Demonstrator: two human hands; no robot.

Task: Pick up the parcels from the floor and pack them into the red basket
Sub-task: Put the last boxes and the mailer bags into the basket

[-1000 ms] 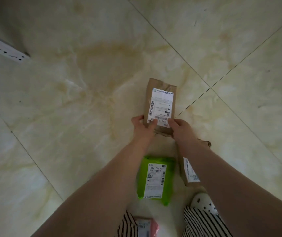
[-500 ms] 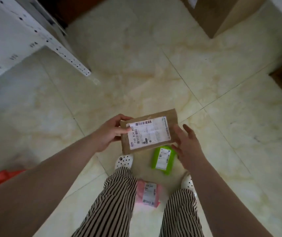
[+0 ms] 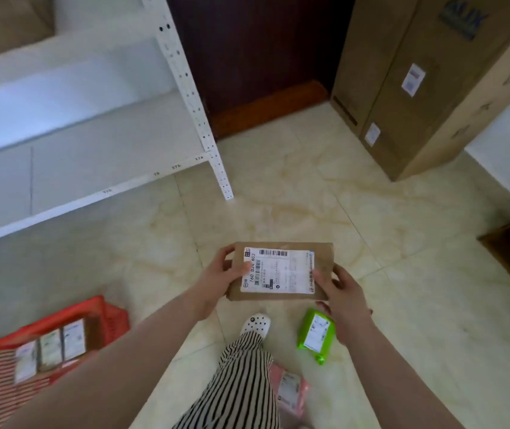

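Matt brown paper parcel (image 3: 281, 270), glossy floor (image 3: 402, 305)

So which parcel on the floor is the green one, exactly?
Start at the person's striped trouser leg and white perforated shoe. Just right of the shoe, below the right hand, lies the bright green plastic parcel. Its neighbour, the pink plastic parcel, lies nearer the camera.

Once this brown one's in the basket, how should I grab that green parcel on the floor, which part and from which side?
Probably best from above, pinching across its two long edges near the middle. The green parcel lies flat on the floor, label up, a soft-looking pouch, so its narrow width should fit one hand. It sits just below the right hand, which now grips the brown parcel with the left hand.
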